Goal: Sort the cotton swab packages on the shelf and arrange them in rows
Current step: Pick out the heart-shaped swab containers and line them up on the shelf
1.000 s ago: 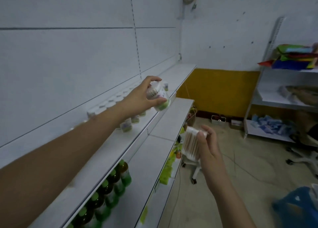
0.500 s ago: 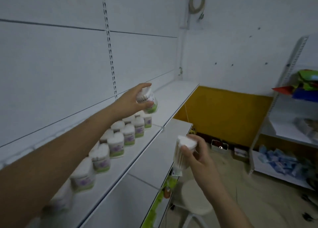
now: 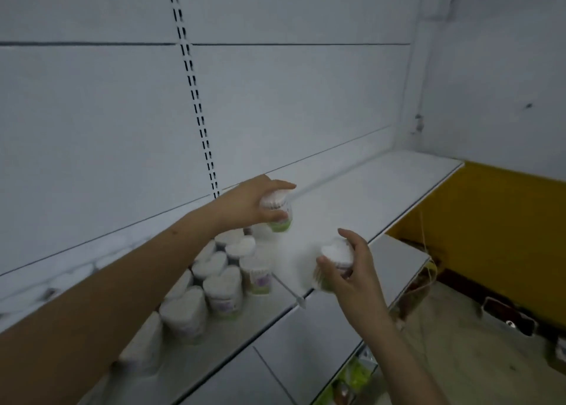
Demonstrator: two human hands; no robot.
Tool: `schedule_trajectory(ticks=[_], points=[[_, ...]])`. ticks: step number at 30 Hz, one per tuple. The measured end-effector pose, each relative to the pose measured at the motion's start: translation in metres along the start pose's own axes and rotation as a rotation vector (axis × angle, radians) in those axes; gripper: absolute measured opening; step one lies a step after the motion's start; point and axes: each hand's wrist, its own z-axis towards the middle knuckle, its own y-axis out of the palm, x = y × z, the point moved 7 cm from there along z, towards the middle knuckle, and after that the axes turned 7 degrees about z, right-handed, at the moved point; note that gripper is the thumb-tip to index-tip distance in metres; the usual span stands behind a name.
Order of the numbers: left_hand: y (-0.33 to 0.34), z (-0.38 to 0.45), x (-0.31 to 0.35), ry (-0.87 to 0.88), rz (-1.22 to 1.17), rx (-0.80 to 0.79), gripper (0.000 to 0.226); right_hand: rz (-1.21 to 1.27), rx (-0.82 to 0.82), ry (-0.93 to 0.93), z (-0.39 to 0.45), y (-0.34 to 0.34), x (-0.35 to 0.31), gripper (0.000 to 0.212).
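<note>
My left hand (image 3: 251,204) grips a swab tub (image 3: 277,211) above the shelf (image 3: 352,196); my right hand (image 3: 346,270) grips another tub (image 3: 335,259) beside the rows (image 3: 220,279).

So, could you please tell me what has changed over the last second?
The right hand has carried its swab package up from below the shelf to its front edge. The left hand has lowered its package toward the rows. Both hands still grip their packages.
</note>
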Motion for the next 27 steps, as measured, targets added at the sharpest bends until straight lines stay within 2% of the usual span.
schedule_trajectory(ticks=[4,7,13,16,19,21,24,27], points=[[0.036,0.014,-0.019,-0.110,0.175,-0.134,0.057,-0.001,-0.110,-0.010,0.054,0.009,0.030,0.056],[0.039,0.020,-0.026,-0.173,0.315,-0.157,0.056,-0.007,-0.234,-0.015,0.080,0.023,0.050,0.053],[0.046,0.015,-0.036,-0.275,0.306,-0.285,0.064,-0.078,-0.406,-0.042,0.100,0.053,0.073,0.062],[0.041,0.012,-0.046,-0.283,0.212,-0.243,0.060,-0.081,-0.463,-0.004,0.105,0.065,0.079,0.068],[0.030,0.010,-0.053,-0.267,0.148,-0.155,0.038,-0.088,-0.515,0.038,0.105,0.076,0.081,0.067],[0.019,0.008,-0.064,-0.300,0.188,-0.105,0.030,-0.078,-0.538,0.035,0.106,0.083,0.082,0.063],[0.010,-0.001,-0.082,-0.361,0.250,-0.051,0.038,-0.016,-0.550,0.037,0.108,0.089,0.081,0.062],[0.012,-0.008,-0.093,-0.376,0.166,-0.018,0.031,0.044,-0.576,0.055,0.109,0.096,0.080,0.073]])
